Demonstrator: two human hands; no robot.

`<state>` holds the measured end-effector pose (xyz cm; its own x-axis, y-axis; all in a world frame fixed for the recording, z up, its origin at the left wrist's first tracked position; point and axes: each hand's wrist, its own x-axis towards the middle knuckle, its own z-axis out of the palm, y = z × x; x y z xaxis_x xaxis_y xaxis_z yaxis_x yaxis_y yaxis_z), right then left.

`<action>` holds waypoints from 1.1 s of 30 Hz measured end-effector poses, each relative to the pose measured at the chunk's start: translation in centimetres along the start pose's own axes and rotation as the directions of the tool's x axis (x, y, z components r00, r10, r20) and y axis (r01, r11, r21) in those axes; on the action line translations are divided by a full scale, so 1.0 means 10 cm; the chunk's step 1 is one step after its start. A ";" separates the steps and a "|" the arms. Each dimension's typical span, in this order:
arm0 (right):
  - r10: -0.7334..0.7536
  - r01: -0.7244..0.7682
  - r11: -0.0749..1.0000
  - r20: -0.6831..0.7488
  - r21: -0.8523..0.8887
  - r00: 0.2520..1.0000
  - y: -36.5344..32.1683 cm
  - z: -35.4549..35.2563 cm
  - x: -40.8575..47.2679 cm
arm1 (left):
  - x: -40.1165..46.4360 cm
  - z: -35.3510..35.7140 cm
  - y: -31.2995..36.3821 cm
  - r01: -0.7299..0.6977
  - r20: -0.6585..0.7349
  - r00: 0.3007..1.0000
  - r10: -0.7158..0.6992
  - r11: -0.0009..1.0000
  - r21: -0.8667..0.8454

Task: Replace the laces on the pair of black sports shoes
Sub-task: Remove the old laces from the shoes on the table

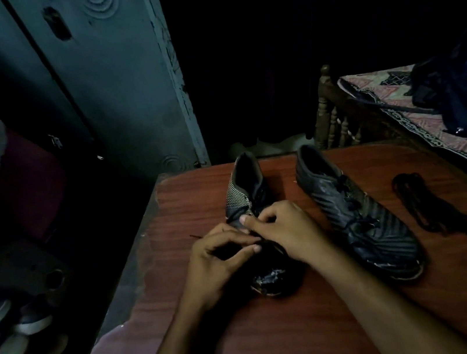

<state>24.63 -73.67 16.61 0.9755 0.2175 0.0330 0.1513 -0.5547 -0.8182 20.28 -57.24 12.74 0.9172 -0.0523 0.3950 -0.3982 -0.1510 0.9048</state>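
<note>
A reddish-brown wood-grain table [282, 337] fills the near middle of a dim room, with a tall grey-blue metal cupboard [120, 87] far left, a bed under a pink patterned sheet [399, 113] far right, and a row of pale-soled shoes [8, 328] low at the left edge. On the table two black striped sports shoes stand toes near, the right shoe [364, 217] laced with nothing on it, and a loose coil of black lace [435, 206] lies just right of it. Over the left shoe [246, 187] the left hand [217, 259] pinches a black lace strand [197, 237] between thumb and curled fingers, while the right hand [289, 229], fingers curled, grips the shoe's laced middle, hiding it.
</note>
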 end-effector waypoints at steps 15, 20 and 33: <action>-0.094 0.088 0.994 0.111 0.057 0.989 0.04 -0.07 -0.34 | 0.04 0.07 -0.10 -0.020 -0.039 0.999 0.038 0.919 0.393; -0.184 0.172 0.982 0.167 0.084 0.969 0.07 -0.10 -0.39 | 0.03 0.11 -0.08 -0.045 -0.066 0.994 0.086 0.882 0.469; -0.148 0.178 0.940 -0.123 0.292 0.981 0.08 -0.37 -0.46 | 0.03 0.13 -0.06 -0.044 -0.118 0.986 0.122 0.854 0.518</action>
<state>20.88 -78.10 17.98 0.9545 0.1970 0.2241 0.2697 -0.2481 -0.9304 20.82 -58.43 12.08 0.8540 0.0463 0.5183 -0.3738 -0.6384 0.6729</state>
